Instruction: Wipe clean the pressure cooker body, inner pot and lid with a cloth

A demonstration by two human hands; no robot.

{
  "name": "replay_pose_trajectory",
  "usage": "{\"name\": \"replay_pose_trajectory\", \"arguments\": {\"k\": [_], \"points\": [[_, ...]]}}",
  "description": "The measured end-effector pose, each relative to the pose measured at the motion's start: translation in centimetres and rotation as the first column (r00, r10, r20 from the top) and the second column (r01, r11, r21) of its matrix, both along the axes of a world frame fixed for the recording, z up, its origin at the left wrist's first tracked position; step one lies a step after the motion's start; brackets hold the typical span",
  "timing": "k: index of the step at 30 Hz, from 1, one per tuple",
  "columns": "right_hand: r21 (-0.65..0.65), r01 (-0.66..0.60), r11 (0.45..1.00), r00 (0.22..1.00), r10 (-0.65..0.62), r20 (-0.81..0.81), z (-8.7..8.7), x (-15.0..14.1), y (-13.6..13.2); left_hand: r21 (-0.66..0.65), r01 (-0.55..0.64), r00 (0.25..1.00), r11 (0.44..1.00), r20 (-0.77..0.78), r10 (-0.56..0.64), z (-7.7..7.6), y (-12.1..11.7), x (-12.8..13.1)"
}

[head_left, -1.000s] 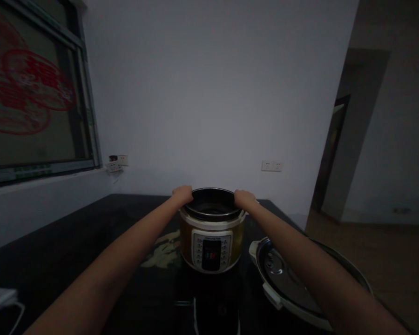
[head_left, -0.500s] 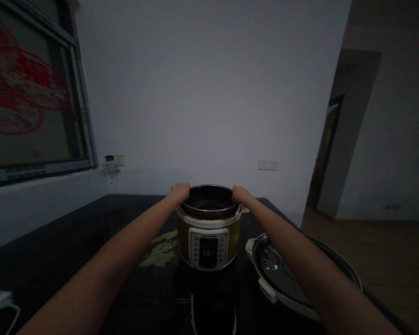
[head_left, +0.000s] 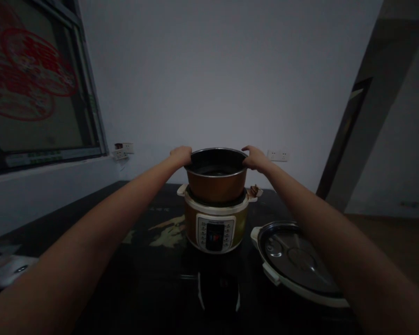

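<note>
Between my two hands is the cooker's inner pot, dark inside with a copper-brown outer wall. It is raised partly out of the electric pressure cooker, its lower part still within the opening. My left hand grips the pot's left rim. On the right rim, my right hand is closed with its thumb side at the edge and one finger raised. The cooker has a gold body, white trim and a front panel with buttons and a display. It stands upright on the dark table.
To the right, the cooker's lid lies inner side up on the black table, partly behind my right forearm. A white object sits at the left edge. Behind the table rises a pale wall with sockets.
Both hands have risen, lifting the inner pot from sitting deep in the cooker to well above its rim. My view has shifted slightly down and left.
</note>
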State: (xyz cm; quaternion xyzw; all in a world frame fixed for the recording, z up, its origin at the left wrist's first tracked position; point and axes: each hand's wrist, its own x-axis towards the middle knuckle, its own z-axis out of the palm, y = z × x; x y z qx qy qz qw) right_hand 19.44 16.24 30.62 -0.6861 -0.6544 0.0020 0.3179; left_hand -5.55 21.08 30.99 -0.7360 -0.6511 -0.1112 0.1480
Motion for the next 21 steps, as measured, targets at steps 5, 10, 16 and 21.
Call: {"name": "replay_pose_trajectory", "arguments": {"k": [5,10,16,21], "points": [[0.163,-0.113,0.980,0.961,0.150,-0.234,2.6,-1.3,-3.4,0.087,0.014,1.000,0.996,0.007,-0.015,4.3,-2.3,-2.7],[0.320,-0.325,0.890,0.684,0.455,-0.570,3.5,-3.7,-7.9,0.037,0.072,0.987,0.997,0.139,-0.077,8.2,-6.4,-7.5],[0.416,-0.527,0.741,0.381,0.643,-0.665,2.0,-8.8,-12.2,-0.015,0.055,0.986,0.998,0.159,-0.052,9.0,-12.9,-13.8],[0.351,-0.660,0.665,0.296,0.659,-0.692,-2.7,-12.3,-13.3,-0.095,-0.009,0.983,0.995,0.184,0.026,5.1,-15.4,-18.4]]}}
